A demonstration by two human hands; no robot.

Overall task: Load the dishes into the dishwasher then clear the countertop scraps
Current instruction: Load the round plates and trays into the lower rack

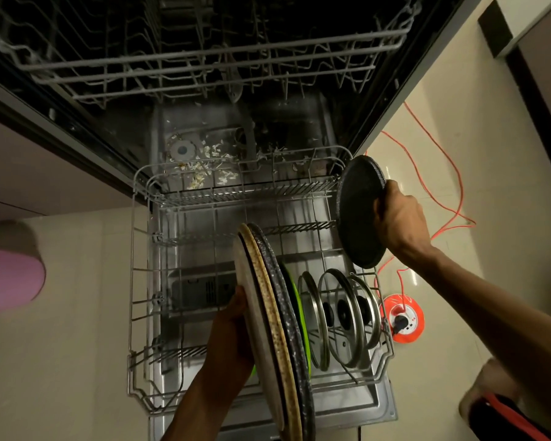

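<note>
While the pulled-out grey wire lower rack [140, 281] is the landmark, all places below are given from it.

Left hand [233, 326]: closed round the back of a stack of large round plates [268, 329], held on edge over the rack's near middle; likely kept there as the supply to draw from.

Stack count: four, as far as edges show: a pale one, a tan-rimmed one, a dark speckled one, a bright green one [301, 316] behind. A further one could be hidden.

Right hand [398, 218]: fingers clamped on the rim of a dark round speckled plate [360, 214], held on edge above the rack's far right side, tilted; probably turned edgewise to slip between tines.

Glass lids with metal rims and black knobs [347, 313]: three, standing upright in the rack's near right corner, apart from the stack.

Rest of rack: bare tines along the left and far rows.

Food scraps [204, 163]: pale bits on the dishwasher floor beyond the rack's far edge; too many to count.

Stage: loading under way; countertop not in view.
</note>
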